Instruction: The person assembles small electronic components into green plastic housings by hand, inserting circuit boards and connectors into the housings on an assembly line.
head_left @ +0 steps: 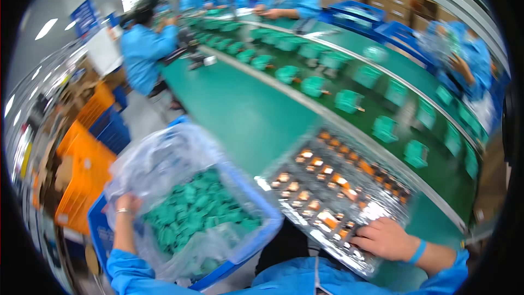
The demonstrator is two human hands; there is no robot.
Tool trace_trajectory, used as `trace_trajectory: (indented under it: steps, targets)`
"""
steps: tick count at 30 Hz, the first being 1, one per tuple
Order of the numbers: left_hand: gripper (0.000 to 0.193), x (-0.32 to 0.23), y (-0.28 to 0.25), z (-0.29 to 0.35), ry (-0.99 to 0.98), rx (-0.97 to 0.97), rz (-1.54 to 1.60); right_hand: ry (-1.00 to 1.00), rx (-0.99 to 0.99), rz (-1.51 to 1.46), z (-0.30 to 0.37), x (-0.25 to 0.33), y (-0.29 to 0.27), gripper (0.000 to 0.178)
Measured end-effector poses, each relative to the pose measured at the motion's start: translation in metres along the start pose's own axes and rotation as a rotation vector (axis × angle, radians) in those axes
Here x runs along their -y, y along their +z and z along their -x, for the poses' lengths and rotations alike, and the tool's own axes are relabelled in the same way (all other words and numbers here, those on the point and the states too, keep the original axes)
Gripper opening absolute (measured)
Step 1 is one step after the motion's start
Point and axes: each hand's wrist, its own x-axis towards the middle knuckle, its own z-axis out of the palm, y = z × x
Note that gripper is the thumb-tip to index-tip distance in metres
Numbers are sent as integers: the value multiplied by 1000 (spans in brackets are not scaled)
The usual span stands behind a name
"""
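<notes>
My left hand (128,203), blurred, is at the clear plastic bag (158,153) lining a blue bin (248,254); its finger closure cannot be made out. Many small green plastic pieces (191,207) lie heaped inside the bag. My right hand (387,239) rests over the near right part of a clear plastic tray (297,216), fingers bent down among its parts. Rows of small orange and copper-coloured components (327,218) sit in the tray pockets. Whatever is between the right fingertips is hidden.
Beyond the tray, a green conveyor belt (376,98) carries rows of green housings (347,101) behind a metal rail. A green worktop (234,114) runs alongside. Orange crates (82,186) stand at left. Co-workers in blue (144,49) sit along the line; blue bins (355,16) stand across it.
</notes>
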Motion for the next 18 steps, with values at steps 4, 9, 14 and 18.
trace_trajectory:
  steps: [4,9,14,18]
  targets:
    - [54,-153,93,127,9,499,-97,86,-103,73,-17,13,9,28]
    - [111,-163,78,125,304,242,-200,88,-190,15,-21,15,16,27]
    - [108,-171,20,-9,478,-442,-667,251,-32,-116,-43,33,-11,31]
    - [84,-129,-61,-111,96,-514,451,257,-25,-84,-42,34,-10,31]
